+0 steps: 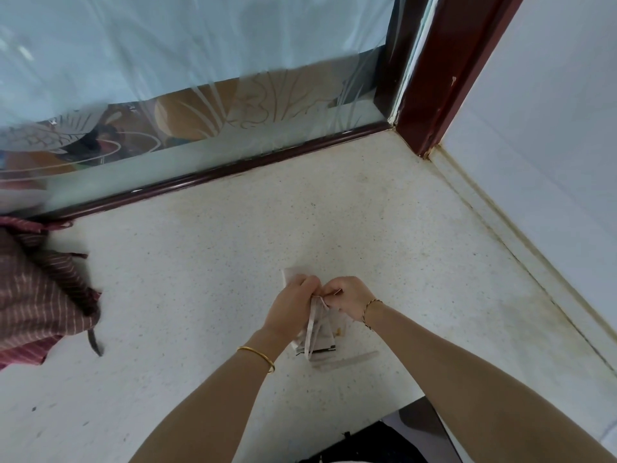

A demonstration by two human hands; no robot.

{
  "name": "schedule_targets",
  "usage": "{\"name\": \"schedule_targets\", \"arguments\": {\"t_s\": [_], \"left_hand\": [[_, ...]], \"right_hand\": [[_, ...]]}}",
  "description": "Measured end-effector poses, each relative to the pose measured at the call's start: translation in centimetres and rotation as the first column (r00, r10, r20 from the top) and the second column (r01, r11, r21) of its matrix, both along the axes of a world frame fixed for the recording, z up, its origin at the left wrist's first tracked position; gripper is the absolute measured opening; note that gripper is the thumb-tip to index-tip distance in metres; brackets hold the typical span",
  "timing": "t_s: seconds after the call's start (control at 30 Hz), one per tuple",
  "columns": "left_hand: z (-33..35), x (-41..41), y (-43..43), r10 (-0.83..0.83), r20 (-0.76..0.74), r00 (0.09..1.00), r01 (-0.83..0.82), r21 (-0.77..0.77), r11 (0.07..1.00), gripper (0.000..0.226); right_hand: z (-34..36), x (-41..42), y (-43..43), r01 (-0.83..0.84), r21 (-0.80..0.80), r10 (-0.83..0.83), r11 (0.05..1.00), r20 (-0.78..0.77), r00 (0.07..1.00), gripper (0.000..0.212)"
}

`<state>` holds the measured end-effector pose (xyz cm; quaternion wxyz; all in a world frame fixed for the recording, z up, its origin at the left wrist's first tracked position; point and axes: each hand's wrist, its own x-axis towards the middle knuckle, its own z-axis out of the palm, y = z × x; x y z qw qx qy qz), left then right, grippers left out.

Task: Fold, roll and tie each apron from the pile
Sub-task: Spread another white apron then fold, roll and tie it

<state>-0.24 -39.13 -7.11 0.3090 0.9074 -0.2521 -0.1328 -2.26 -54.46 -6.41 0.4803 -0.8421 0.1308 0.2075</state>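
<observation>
**Pale cloth under both our hands**

Pale, rolled tight, the apron lies on the speckled counter near its front edge, directly below our wrists. Our left hand curls over the roll's upper end, fingers closed on the fabric. Our right hand pinches a thin tie strap just beside it; the strap's loose ends trail down towards us across the roll. Well apart, at the left edge, the pile of maroon striped aprons sits heaped against the glass panel. We see no containers.
</observation>
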Motion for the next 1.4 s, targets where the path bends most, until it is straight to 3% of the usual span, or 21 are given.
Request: {"name": "schedule_targets", "arguments": {"t_s": [0.17,0.23,0.33,0.43,0.47,0.53,0.63,0.77,0.87,0.9,0.97,1.03,1.1,1.13,1.27,1.4], "left_hand": [[0.4,0.6,0.2,-0.022,-0.134,0.991,0.017,-0.039,0.999,0.014],[0.5,0.8,0.0,0.000,-0.206,0.979,-0.013,-0.062,0.998,0.017],[0.5,1.0,-0.2,-0.052,-0.178,0.983,0.048,-0.025,0.999,0.015],[0.0,0.9,-0.1,-0.101,-0.174,0.980,0.095,-0.039,0.995,0.012],[-0.1,0.8,-0.1,-0.098,-0.181,0.979,0.093,-0.040,0.995,0.011],[-0.2,0.8,-0.2,-0.098,-0.175,0.980,0.093,-0.040,0.995,0.008],[0.2,0.7,-0.5,-0.094,-0.220,0.971,0.084,-0.052,0.995,0.011],[0.3,0.6,-0.1,-0.049,-0.288,0.956,0.029,-0.074,0.997,0.016],[0.0,0.5,0.4,-0.027,-0.287,0.958,0.007,-0.069,0.998,0.015],[0.0,0.6,0.3,-0.027,-0.273,0.962,0.009,-0.067,0.998,0.015],[-0.1,0.8,0.2,-0.032,-0.255,0.966,0.022,-0.039,0.999,0.016],[0.1,0.8,0.1,-0.034,-0.241,0.970,0.033,-0.010,0.999,0.015],[0.3,0.6,0.1,-0.030,-0.226,0.974,0.026,-0.024,0.999,0.017],[0.5,0.5,0.2,-0.029,-0.213,0.977,0.024,-0.028,0.999,0.018],[0.2,0.6,0.5,-0.021,-0.050,0.999,0.019,-0.041,0.999,0.013],[-0.5,0.9,2.3,0.044,0.131,0.990,-0.046,0.011,0.999,0.009]], "right_hand": [[0.6,0.6,0.4,-0.142,-0.096,0.133,0.985,-0.093,0.987,0.016],[0.7,0.7,0.3,-0.087,-0.004,0.086,0.996,-0.154,0.984,0.020],[0.7,0.4,-0.1,0.013,0.109,0.010,0.994,-0.207,0.978,0.015],[1.1,0.4,-0.3,-0.166,-0.007,0.162,0.986,-0.186,0.969,0.018],[1.3,0.5,-0.3,-0.267,-0.108,0.249,0.958,-0.158,0.956,0.021],[1.5,0.7,-0.1,-0.437,-0.392,0.420,0.810,-0.133,0.898,0.020],[1.4,0.6,0.0,-0.472,-0.678,0.515,0.564,-0.158,0.842,0.022],[1.6,0.3,-2.0,-0.346,-0.826,0.373,0.446,-0.180,0.910,0.022],[2.1,0.0,-4.4,-0.292,-0.889,0.258,0.352,-0.207,0.944,0.037],[2.1,0.0,-4.6,-0.281,-0.892,0.293,0.354,-0.179,0.939,0.041],[2.3,0.1,-3.7,-0.276,-0.817,0.387,0.507,-0.069,0.919,0.044],[2.2,0.1,-2.1,-0.326,-0.577,0.368,0.749,-0.047,0.929,0.042],[1.4,0.0,-0.5,-0.279,-0.283,0.259,0.918,-0.106,0.960,0.032],[0.8,-0.2,-0.1,-0.220,-0.202,0.197,0.954,-0.131,0.972,0.027],[-0.3,-0.5,-0.3,-0.088,-0.133,0.078,0.987,-0.076,0.994,0.012],[0.0,-0.7,-1.5,0.057,-0.028,-0.060,0.998,-0.116,0.991,0.013]]}}
